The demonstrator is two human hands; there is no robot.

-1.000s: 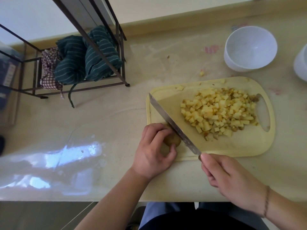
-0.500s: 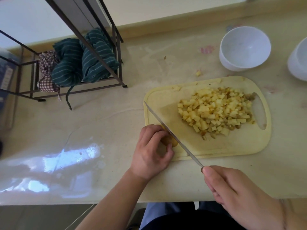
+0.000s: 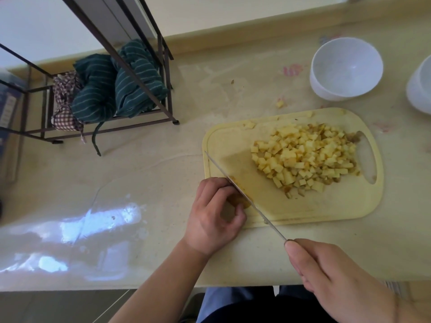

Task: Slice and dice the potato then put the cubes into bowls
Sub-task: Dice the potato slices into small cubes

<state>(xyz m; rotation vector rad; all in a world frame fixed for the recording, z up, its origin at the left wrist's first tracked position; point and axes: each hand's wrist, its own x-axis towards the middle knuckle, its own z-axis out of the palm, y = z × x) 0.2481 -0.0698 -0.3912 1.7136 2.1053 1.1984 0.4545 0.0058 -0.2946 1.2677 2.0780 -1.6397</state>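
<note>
Potato piece (image 3: 241, 201) mostly hidden under left hand (image 3: 215, 215) fingers. Knife (image 3: 242, 194) handle fully enclosed by right hand (image 3: 335, 280); type n/k. Second bowl (image 3: 421, 87) cut off at right edge. Rack (image 3: 98, 73) top cropped.

Bare counter (image 3: 233, 85) between wire rack (image 3: 130, 73) and white bowl (image 3: 345, 68).

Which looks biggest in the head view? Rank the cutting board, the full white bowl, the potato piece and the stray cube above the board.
1. cutting board
2. white bowl
3. potato piece, partly hidden by the left hand
4. stray cube
</note>
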